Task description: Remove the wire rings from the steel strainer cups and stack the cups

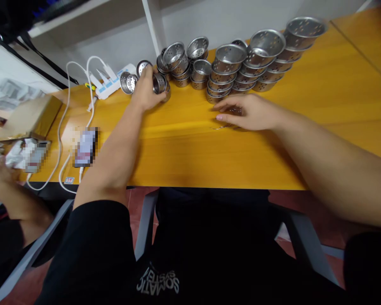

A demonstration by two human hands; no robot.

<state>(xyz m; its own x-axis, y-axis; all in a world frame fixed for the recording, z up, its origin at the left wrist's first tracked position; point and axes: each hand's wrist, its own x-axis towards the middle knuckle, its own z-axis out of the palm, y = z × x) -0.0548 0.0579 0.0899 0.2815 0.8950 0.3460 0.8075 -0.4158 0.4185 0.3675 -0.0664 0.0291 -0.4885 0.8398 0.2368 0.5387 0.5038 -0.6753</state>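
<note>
My left hand (146, 91) reaches to the back of the table, fingers and thumb curved around a small perforated metal cup (159, 84). The hand partly hides other cups there; another perforated cup (127, 82) lies tipped on its side to its left. My right hand (249, 111) is low over the table with fingers and thumb apart. Under it and in the gap shows a dark perforated metal piece (236, 111) with thin wires by the thumb, mostly hidden. Just behind this hand stands a stack of perforated metal cups (220, 78).
More stacked cups (174, 57) stand along the wall, with taller stacks (263, 48) to the right. A white power strip (108, 87) with cables and a phone (86, 147) lie at left. Another person's hand (0, 171) is at far left near a cardboard box (31, 118).
</note>
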